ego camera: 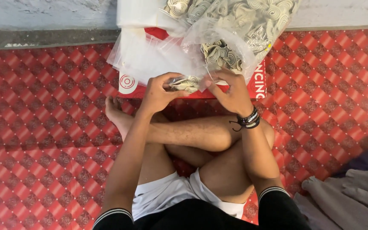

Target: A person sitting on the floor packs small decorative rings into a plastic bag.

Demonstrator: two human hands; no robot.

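Left hand [158, 91] and right hand [231, 91] pinch a small coil packet [185, 83] above a red mat [43, 127]

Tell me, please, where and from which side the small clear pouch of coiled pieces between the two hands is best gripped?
Grip the small clear pouch at its two short ends, coming in from left and right as the left hand and right hand do. It lies sideways with its bulging middle full of coils, so the flatter ends probably give the fingers firmer purchase.

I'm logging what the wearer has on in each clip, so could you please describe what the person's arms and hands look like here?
Both forearms are bare. The upper arms are in short black sleeves, each ending in a cuff with thin white stripes. The right wrist carries a stack of dark bracelets with a loose black cord end. The left hand and right hand are bare, with no gloves; no rings are visible.
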